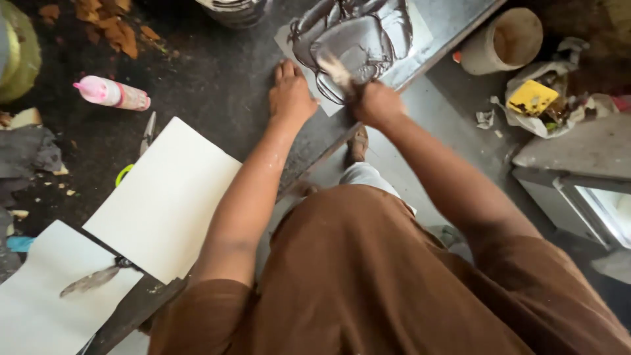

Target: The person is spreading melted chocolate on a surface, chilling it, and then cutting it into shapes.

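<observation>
- Dark worktop (197,85), dusty, fills 9 to 12 o'clock; edge runs diagonal twd 1.
- Grey floor (453,118) at 2 o'clock.
- Pale bucket (503,39) at 1, rubbish pile (545,105) beside it.
- Grey cabinet (578,164) w/ lit opening at 3.

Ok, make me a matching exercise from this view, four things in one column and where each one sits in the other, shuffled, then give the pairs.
Things:
1. left hand
2. right hand
3. pink-capped bottle
4. yellow sponge

Places or states:
A. lying on its side on the dark worktop, far left
B. on crumpled wrapping on the floor, right of the bench
C. pressed flat beside the grey-smeared sheet
D. gripping a brush over the grey-smeared sheet

Pairs: 1-C, 2-D, 3-A, 4-B
</observation>
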